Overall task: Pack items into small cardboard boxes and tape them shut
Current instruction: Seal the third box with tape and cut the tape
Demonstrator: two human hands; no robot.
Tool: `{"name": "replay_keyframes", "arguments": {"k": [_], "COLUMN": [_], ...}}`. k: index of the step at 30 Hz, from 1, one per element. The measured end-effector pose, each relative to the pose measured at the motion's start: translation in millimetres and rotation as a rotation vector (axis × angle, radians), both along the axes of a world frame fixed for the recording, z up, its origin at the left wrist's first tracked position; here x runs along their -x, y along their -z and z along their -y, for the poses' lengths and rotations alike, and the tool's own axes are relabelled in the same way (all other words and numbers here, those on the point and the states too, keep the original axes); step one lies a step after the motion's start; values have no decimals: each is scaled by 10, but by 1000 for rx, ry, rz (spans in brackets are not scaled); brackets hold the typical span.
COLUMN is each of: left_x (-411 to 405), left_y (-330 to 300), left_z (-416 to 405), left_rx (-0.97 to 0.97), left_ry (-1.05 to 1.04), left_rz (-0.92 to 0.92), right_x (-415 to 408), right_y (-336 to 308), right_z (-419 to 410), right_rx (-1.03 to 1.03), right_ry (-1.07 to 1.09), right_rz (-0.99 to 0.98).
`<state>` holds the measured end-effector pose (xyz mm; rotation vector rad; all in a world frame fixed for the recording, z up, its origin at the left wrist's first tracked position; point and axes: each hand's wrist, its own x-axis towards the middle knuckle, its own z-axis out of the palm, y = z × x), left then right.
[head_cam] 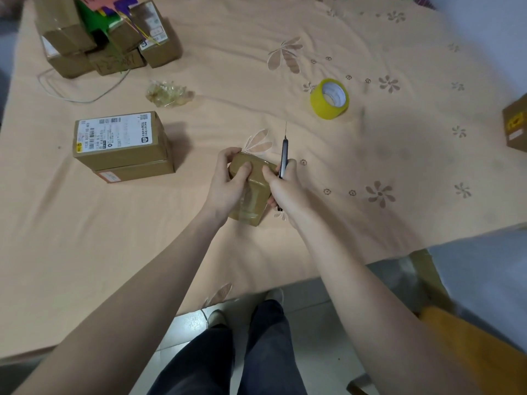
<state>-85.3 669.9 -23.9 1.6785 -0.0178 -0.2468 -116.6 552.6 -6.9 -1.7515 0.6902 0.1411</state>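
A small cardboard box (252, 201), wrapped in clear tape, rests on the peach cloth near the table's middle. My left hand (228, 181) grips its left side, thumb pressed on the top face. My right hand (281, 185) holds the box's right edge and at the same time clasps a dark pen-like cutter (284, 158) whose thin tip points away from me. A roll of yellow tape (329, 98) lies on its side farther back to the right, apart from both hands.
Two stacked sealed boxes (122, 145) with a shipping label sit to the left. A pile of boxes (108, 35) with colourful items stands far left. Crumpled tape scrap (168, 93) and a thin wire (82, 94) lie between. Another box (516, 124) is at the right edge.
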Motion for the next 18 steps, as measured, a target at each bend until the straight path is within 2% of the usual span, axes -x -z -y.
{"name": "replay_keyframes", "arguments": {"k": [5,7,9,13,18], "left_x": [-18,-36,1,187,99], "left_y": [-32,-27,47,265,321], "left_z": [-8,-82,-208,-403,-533], "left_rx": [-16,42,10,-169,-119], "left_ry": [46,114,212,368,201], "left_rz": [-23,-162,-264,-204,-246], "right_x": [-7,-34,-48,-22,42], "right_y": [-8,-25,-36,-49,-69], "right_z": [13,25,75,243,334], "right_rx": [79,118,105,-62,-324], "right_ry": [-53,-63,-45,14,113], "right_rz": [26,16,6,-13,9]}}
